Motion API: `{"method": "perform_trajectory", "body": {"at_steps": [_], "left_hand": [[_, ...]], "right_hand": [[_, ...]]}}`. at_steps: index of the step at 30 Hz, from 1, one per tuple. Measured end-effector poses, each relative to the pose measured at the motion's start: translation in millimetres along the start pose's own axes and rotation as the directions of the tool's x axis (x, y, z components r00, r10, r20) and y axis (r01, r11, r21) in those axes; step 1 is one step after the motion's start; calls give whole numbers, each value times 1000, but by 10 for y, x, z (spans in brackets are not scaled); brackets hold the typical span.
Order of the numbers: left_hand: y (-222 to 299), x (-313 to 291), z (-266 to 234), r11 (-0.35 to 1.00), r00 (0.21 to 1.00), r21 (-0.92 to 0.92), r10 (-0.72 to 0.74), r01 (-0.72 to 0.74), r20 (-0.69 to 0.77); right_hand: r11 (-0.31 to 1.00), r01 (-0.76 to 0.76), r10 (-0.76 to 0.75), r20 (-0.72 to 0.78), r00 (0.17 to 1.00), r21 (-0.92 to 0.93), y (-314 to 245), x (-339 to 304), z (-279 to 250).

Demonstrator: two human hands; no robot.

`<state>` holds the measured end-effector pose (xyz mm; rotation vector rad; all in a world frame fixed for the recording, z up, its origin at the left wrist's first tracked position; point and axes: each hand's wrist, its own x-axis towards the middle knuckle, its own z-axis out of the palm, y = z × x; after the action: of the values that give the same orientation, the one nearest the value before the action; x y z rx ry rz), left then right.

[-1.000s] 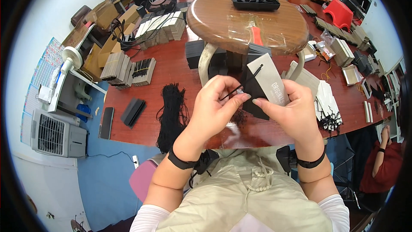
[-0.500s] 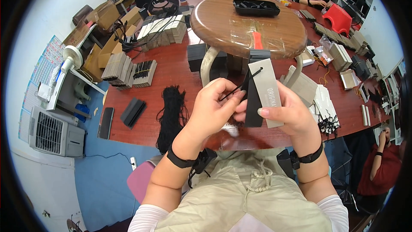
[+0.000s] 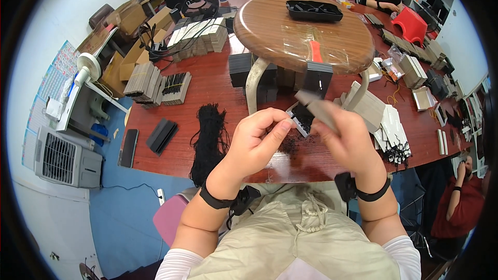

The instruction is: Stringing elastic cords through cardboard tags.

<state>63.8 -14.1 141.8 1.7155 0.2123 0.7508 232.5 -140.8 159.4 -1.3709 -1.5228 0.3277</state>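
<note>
My right hand (image 3: 345, 137) grips a grey card tag (image 3: 319, 110), tilted and blurred by motion. To its left, my left hand (image 3: 259, 140) is closed, thumb against forefinger; whatever the fingertips hold, if anything, is too small to make out. A small white-edged tray of black bits (image 3: 300, 118) lies on the table between the hands, close to the left fingertips. Dark scraps (image 3: 289, 145) are scattered just below it. Behind the tag, a block of black cards (image 3: 317, 79) hangs at the stool's edge, under a red strip (image 3: 315, 52).
A wooden stool (image 3: 259, 26) stands on the red table (image 3: 207, 85), carrying a black tray (image 3: 314, 11). Black cords (image 3: 209, 142) lie left, beyond them a black block (image 3: 161, 136) and a phone (image 3: 128, 148). White tags (image 3: 390, 130) lie right. Other people sit around the table.
The grey tag has moved down and tilted in my right hand, away from my left. The black cord and dark card between my hands are no longer seen there; the small tray now shows.
</note>
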Motion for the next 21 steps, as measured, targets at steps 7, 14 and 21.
{"method": "perform_trajectory", "body": {"at_steps": [7,14,21], "left_hand": [[46,-22,-7,999,999,-38,-26,27,26],[21,-48,7,996,999,-71,-47,48,27],[54,-106,25,978,990,-165,-119,130,73]], "right_hand": [[948,229,-215,86,973,-219,-93,84,72],[817,-208,286,-64,956,538,-181,256,114],[887,-213,227,15,974,410,-178,68,181]]}}
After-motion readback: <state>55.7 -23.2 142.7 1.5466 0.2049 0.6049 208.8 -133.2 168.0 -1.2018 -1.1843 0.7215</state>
